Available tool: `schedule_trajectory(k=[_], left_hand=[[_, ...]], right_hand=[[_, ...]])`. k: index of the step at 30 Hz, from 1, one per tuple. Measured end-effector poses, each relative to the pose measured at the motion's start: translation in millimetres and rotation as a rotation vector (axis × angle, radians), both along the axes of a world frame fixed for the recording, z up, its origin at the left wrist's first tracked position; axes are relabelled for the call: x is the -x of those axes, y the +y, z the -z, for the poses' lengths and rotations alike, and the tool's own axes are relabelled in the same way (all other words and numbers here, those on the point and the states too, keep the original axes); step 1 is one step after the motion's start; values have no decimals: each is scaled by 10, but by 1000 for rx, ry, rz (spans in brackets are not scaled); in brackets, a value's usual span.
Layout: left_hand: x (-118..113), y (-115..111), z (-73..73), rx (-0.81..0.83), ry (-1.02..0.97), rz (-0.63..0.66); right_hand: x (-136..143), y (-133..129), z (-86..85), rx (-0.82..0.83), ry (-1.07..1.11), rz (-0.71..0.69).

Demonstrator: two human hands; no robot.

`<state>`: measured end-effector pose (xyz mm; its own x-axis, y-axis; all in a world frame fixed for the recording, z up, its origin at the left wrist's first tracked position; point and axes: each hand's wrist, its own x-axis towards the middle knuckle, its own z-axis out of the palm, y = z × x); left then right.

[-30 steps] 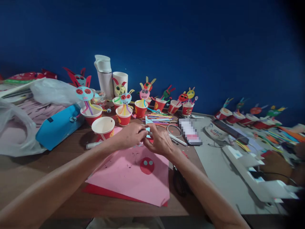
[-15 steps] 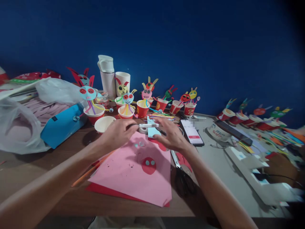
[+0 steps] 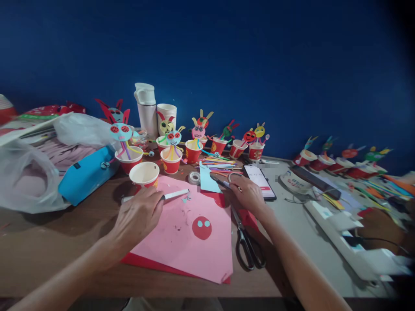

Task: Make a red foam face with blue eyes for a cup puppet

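Observation:
My left hand (image 3: 139,212) is closed on a white marker (image 3: 177,194) over the left edge of the pink paper (image 3: 194,255). Beyond the pink paper, my right hand (image 3: 246,192) has its fingers closed on the handle end of small dark-bladed scissors (image 3: 222,182), beside the phone. A red paper circle (image 3: 201,229) with two light blue dots lies on the pink sheet. Light blue paper (image 3: 208,179) lies next to a tape roll (image 3: 194,177). Larger black-handled scissors (image 3: 247,248) rest right of the pink paper.
An empty paper cup (image 3: 144,173) stands behind my left hand. Several red cups with paper-faced figures line the back. A plastic bag (image 3: 29,181) and blue box (image 3: 86,179) are at left. The phone (image 3: 261,181) and a white power strip (image 3: 337,242) are at right.
My hands have moved apart. The left one has come down and left with the marker; the right one has shifted right and closed on the small scissors.

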<state>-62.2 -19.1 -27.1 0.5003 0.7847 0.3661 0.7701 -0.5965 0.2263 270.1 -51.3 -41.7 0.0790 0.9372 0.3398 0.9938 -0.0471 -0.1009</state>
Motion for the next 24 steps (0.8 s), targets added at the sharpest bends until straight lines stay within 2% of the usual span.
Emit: schedule_trajectory(k=[4, 11, 17, 24], left_hand=[[-9, 6, 14, 31, 216, -95], [-71, 42, -12, 206, 406, -97], [-103, 105, -27, 208, 454, -108], [-104, 159, -36, 217, 466, -144]], right_hand=[[67, -12, 18, 68, -76, 31], [158, -30, 30, 136, -130, 129], [182, -42, 35, 162, -122, 210], [140, -76, 10, 159, -63, 219]])
